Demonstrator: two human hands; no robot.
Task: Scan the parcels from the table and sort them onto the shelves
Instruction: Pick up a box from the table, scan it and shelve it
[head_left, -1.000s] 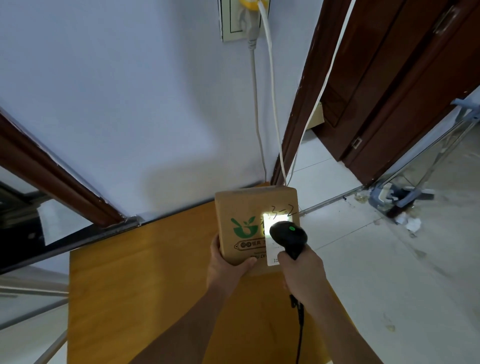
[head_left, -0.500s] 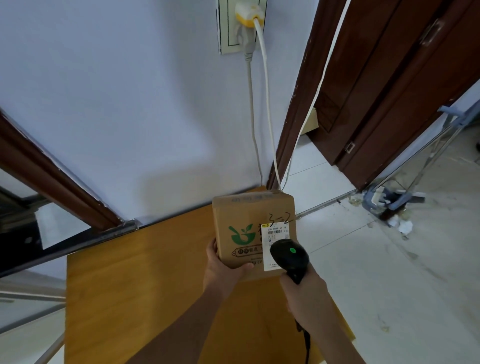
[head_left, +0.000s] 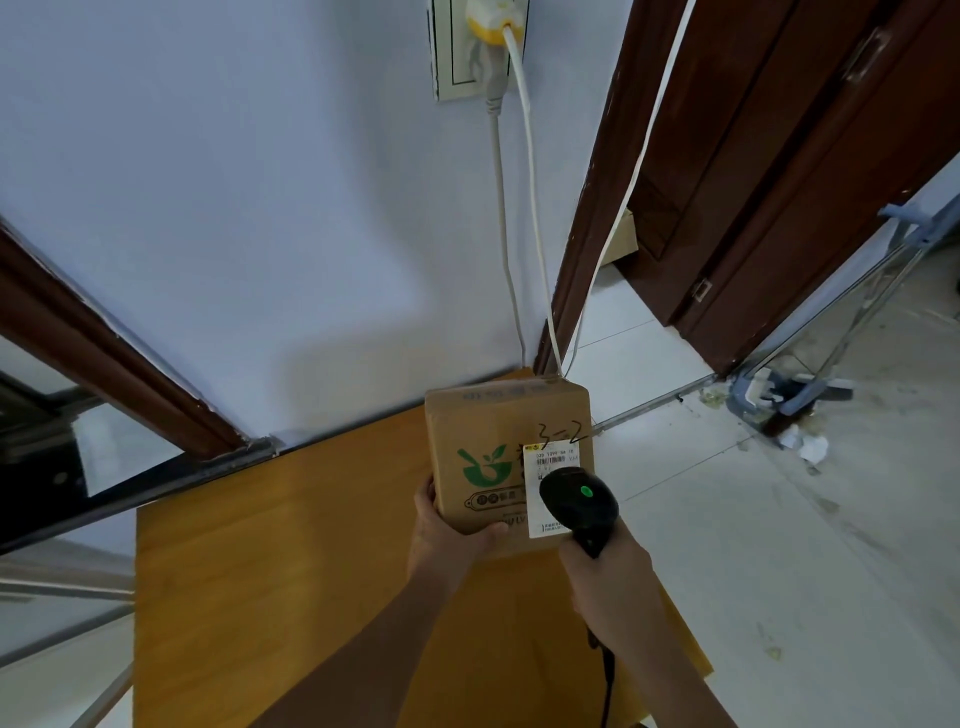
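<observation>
Left hand (head_left: 447, 535) gripping cardboard parcel (head_left: 498, 457) above wooden table (head_left: 291, 571), fingers wrapping its lower edge, right hand (head_left: 605, 566) clutching black barcode scanner (head_left: 579, 501) just over parcel's label (head_left: 550, 483)

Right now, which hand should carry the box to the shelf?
Left. The left hand already grips the cardboard box at its lower left corner; the right hand is occupied with the scanner.

1. One view only: head cam, wide-angle, looks fwd & steeply down.
2. Close on both forearms over the table (head_left: 270, 571); wall (head_left: 260, 208) right ahead, floor (head_left: 779, 545) at right.
</observation>
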